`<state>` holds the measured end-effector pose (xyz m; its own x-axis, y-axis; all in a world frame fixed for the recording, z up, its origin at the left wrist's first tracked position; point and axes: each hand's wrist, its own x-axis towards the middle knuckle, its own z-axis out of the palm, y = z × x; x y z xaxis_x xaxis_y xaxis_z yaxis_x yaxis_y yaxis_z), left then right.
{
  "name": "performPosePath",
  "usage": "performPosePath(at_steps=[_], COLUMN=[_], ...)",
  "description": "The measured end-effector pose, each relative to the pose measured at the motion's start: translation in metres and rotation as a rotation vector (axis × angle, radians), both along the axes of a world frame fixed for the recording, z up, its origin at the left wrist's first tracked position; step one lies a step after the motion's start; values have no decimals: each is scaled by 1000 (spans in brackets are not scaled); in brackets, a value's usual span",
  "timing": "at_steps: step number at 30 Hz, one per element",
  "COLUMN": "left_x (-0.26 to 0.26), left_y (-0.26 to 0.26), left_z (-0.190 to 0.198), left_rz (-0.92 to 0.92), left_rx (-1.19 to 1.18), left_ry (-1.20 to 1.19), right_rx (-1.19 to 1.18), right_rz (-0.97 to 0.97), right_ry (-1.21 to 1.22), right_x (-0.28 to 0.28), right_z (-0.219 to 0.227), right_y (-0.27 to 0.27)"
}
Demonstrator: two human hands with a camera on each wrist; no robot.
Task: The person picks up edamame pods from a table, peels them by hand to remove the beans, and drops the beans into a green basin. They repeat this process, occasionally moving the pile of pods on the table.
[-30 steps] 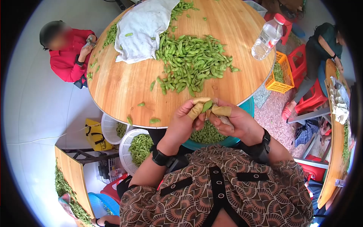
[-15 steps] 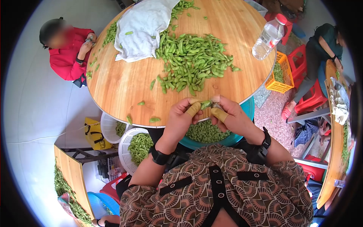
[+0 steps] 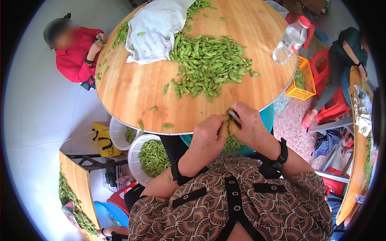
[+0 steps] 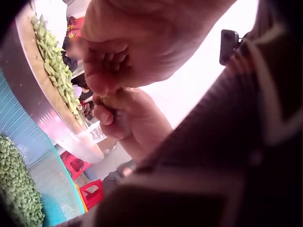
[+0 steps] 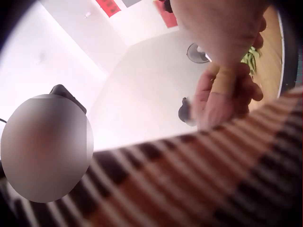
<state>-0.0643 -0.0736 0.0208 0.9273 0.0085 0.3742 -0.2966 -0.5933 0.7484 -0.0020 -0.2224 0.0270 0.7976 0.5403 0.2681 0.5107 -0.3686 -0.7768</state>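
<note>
We see a small green piece (image 3: 231,119) pinched between the two hands at the near edge of the round wooden table (image 3: 128,88), too covered to tell its full shape. Beyond it, a pile of green pods (image 3: 213,66) lies across the wood, with a few loose ones nearer us. A white cloth (image 3: 155,32) rests to the pile's left and a red-capped bottle (image 3: 290,42) stands to its right. Below the hands we have a teal basin (image 3: 267,116) of small green beans (image 4: 16,184); white baskets and an orange crate (image 3: 303,93) sit lower around the table. A person in red (image 3: 78,60) is at the left; red stools (image 3: 335,106) stand at the right. Our left hand (image 3: 207,134) and right hand (image 3: 252,127) angle inward, backs up, fingers curled, taped thumbs touching, both clamped on that piece.
</note>
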Motion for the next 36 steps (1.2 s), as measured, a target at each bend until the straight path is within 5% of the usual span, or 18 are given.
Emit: performPosePath(at_steps=[6, 13, 15, 16, 18, 21, 26, 29, 31, 32, 34, 36], left_x=[-7, -35, -16, -1, 39, 97, 114, 102, 89, 81, 65, 48], left_y=[2, 91, 99, 97, 90, 91, 91, 90, 86, 81, 68, 47], left_z=[6, 35, 39, 36, 22, -10, -17, -19, -9, -4, 10, 21], left_rz=[-16, 265, 314, 283, 223, 162, 86, 98, 112, 107, -1, -46], left_rx=[-137, 373, 589, 492, 408, 525, 603, 537, 170, 173, -606, -756], left_ry=[94, 203, -89, -65, -66, -130, -38, -133, 81, 88, 367, 346], right_rx=[-12, -237, -220, -220, -350, -310, -272, -196, -148, -40, 73, 260], right_rz=[63, 264, 450, 454, 371, 402, 419, 402, 337, 328, 312, 300], right_ry=[-20, 239, 202, 197, 566, 450, 499, 546, 638, 748, 851, 735], right_x=[5, 6, 6, 7, 8, 9, 7, 4, 4, 5, 8, 10], right_z=[-14, -7, -20, -15, 0, -3, -6, 3, 10, 11, 9, 1], right_y=[-2, -29, -29, -25, -16, -16, -23, -21, -17, -15, -10, -3])
